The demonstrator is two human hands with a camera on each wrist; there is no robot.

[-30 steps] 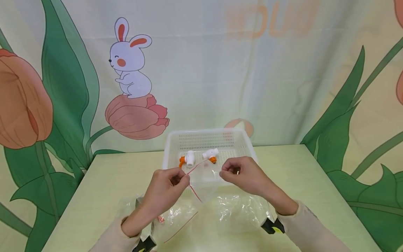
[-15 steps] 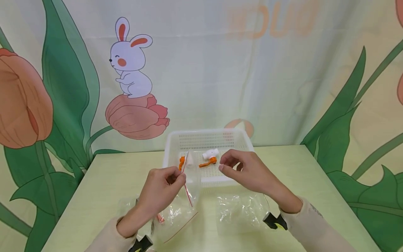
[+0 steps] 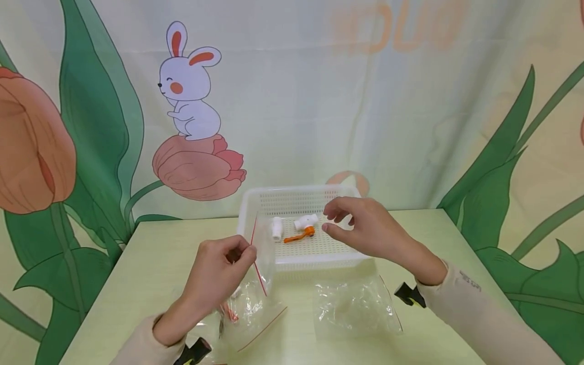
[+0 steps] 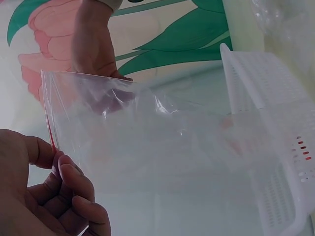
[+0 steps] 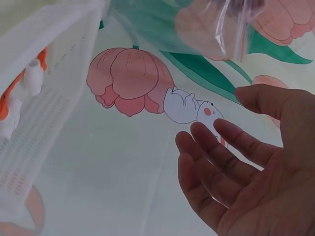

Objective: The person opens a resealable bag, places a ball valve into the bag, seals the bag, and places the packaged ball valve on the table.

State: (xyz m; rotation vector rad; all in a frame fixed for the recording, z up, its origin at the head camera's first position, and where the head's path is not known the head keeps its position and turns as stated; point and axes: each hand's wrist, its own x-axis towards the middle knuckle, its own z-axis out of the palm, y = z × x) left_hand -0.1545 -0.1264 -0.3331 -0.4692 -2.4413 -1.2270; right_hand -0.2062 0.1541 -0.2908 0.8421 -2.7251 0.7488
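My left hand (image 3: pixel 223 268) pinches a clear zip bag (image 4: pixel 147 132) by its red-striped edge, and the bag hangs down in front of the basket's left side. Nothing is in my right hand (image 3: pixel 365 223), which hovers over the right part of the white basket (image 3: pixel 301 261) with fingers loosely bent and thumb apart. Inside the basket lie two white plastic valves with orange handles: the left valve (image 3: pixel 277 229) is partly behind the bag, while the right valve (image 3: pixel 306 221) shows its orange handle (image 3: pixel 298 235) pointing left.
Flat on the table (image 3: pixel 410 238), at front right, lies another clear zip bag (image 3: pixel 356 306). A further zip bag (image 3: pixel 253 314) with red bits showing rests at front left, partly under my left forearm. Behind the table hangs a printed curtain (image 3: pixel 292 101).
My left hand has drawn the bag leftward, away from the right hand. My right hand has risen and moved slightly right, its fingers spreading.
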